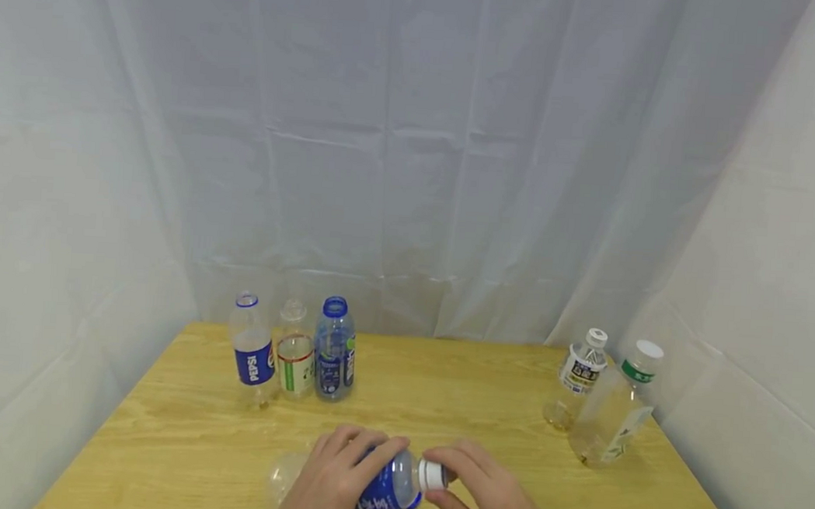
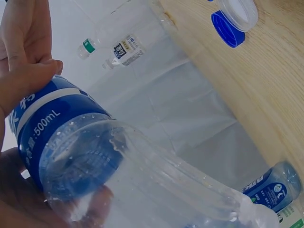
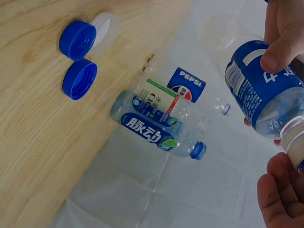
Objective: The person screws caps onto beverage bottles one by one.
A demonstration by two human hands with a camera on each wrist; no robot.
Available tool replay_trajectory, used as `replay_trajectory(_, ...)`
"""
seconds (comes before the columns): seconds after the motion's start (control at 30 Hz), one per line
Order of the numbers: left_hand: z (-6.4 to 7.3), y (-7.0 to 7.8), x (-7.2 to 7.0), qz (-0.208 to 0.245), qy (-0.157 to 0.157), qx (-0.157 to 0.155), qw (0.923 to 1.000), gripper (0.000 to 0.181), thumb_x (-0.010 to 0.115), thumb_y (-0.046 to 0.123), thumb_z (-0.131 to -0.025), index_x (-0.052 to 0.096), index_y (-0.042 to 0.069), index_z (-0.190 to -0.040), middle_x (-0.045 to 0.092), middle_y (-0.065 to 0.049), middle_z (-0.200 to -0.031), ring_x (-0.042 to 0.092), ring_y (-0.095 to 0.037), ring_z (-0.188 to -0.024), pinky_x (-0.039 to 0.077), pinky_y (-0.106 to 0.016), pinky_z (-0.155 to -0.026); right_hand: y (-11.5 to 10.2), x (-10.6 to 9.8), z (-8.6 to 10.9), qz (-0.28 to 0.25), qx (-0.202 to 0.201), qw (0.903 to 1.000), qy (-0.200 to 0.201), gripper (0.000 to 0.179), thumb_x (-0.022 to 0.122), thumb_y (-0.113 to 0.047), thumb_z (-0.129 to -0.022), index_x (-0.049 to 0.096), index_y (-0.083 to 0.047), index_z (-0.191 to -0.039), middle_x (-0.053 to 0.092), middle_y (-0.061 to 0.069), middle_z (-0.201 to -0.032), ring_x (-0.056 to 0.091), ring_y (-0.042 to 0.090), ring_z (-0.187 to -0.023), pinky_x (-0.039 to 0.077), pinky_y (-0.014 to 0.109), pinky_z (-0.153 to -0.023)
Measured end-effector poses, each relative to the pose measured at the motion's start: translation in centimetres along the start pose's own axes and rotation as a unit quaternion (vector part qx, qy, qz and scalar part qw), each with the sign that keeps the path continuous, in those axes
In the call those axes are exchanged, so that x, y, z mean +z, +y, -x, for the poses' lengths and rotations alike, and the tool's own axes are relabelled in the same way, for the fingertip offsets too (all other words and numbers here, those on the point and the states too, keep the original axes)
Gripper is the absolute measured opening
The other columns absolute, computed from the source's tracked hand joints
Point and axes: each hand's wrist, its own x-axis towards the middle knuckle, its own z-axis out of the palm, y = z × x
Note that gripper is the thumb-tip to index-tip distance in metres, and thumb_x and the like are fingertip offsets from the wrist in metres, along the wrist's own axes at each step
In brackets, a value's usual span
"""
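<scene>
My left hand (image 1: 338,480) grips a clear plastic bottle (image 3: 266,90) round its blue label. The bottle is held tilted nearly on its side, its neck pointing to the right, and water droplets show inside it in the left wrist view. At the neck is a white cap (image 1: 432,475), which my right hand (image 1: 480,489) pinches between thumb and fingers. Below the hands, on the table, lie a blue cap (image 3: 77,40), a second blue cap (image 3: 80,79) and a whitish translucent cap (image 3: 105,34).
At the back left of the wooden table (image 1: 442,381) stand an uncapped Pepsi bottle (image 1: 254,362), a bottle with a green-and-white label (image 1: 296,364) and an uncapped blue bottle (image 1: 335,351). Back right are a white-capped bottle (image 1: 578,374) and a larger one (image 1: 611,411). White sheeting surrounds the table.
</scene>
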Motion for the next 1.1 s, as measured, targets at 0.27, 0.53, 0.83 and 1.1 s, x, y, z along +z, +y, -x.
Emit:
replay_trajectory(0.27,0.0,0.0,0.4,0.013,-0.006,-0.005,0.9999,0.080,0.086,0.050,-0.071,0.056,0.025,-0.141,0.064,0.010,-0.117,0.054,-0.007,-0.102,0.050,-0.034,-0.080,0.1,-0.5,0.0,0.005,0.003,1.0000,-0.006,0.041,0.070,-0.016,-0.094,0.057,-0.014,-0.133,0.061,-0.007,-0.115,0.060,0.001,-0.096,0.050,0.010,-0.081)
replay_trajectory(0.53,-0.2,0.2,0.5,-0.001,-0.019,-0.024,0.9995,0.078,0.077,0.060,-0.079,0.052,0.025,-0.144,0.062,0.011,-0.122,0.054,-0.007,-0.104,0.046,-0.031,-0.081,-0.3,-1.3,-0.5,0.002,0.040,0.9988,-0.029,0.038,0.068,-0.013,-0.096,0.056,-0.017,-0.131,0.060,-0.008,-0.115,0.061,0.002,-0.097,0.050,0.012,-0.084)
replay_trajectory(0.83,-0.5,0.3,0.2,0.001,0.007,-0.026,0.9996,0.087,0.080,0.058,-0.076,0.049,0.019,-0.147,0.060,0.008,-0.130,0.056,-0.010,-0.111,0.049,-0.037,-0.085,0.0,-2.5,-0.7,0.011,0.045,0.9989,-0.008,0.038,0.068,-0.008,-0.095,0.057,-0.015,-0.131,0.063,-0.008,-0.113,0.060,0.003,-0.096,0.050,0.013,-0.085)
replay_trajectory(1.1,-0.2,0.0,-0.3,-0.032,0.020,-0.037,0.9986,0.094,0.088,0.052,-0.068,0.049,0.018,-0.147,0.057,0.004,-0.131,0.053,-0.015,-0.118,0.051,-0.039,-0.085,1.0,-4.4,-0.4,0.045,0.070,0.9962,0.028,0.043,0.068,-0.002,-0.093,0.057,-0.014,-0.133,0.063,-0.006,-0.116,0.059,0.004,-0.097,0.049,0.013,-0.084)
